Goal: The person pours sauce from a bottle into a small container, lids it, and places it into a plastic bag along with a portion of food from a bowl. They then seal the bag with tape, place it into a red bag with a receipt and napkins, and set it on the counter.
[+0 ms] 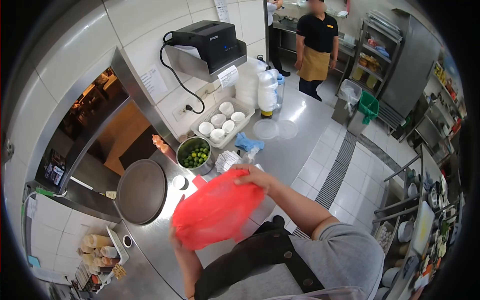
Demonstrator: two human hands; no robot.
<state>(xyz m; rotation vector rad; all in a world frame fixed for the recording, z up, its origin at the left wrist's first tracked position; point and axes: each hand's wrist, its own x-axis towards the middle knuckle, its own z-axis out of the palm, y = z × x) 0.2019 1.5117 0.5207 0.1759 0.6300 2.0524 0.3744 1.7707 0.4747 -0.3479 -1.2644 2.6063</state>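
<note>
A thin red plastic bag [220,207] is spread between my two hands, just in front of my body and above the steel counter [310,117]. My right hand [254,179] grips its upper right edge. At its left side is my left hand [176,230], mostly hidden behind the bag, with some fingers against its edge. Beyond the bag lie a stack of white papers [228,161] and a crumpled blue cloth [248,142]. A small white cup [179,182] stands to the left, near a metal pot of green limes [195,156].
A round dark tray [142,192] lies at the left. Behind are a basket of white cups [218,121], clear lids [265,129] and a black printer [211,42] on a wall shelf. A person [316,47] in a tan apron stands beyond the counter, near bins [364,113].
</note>
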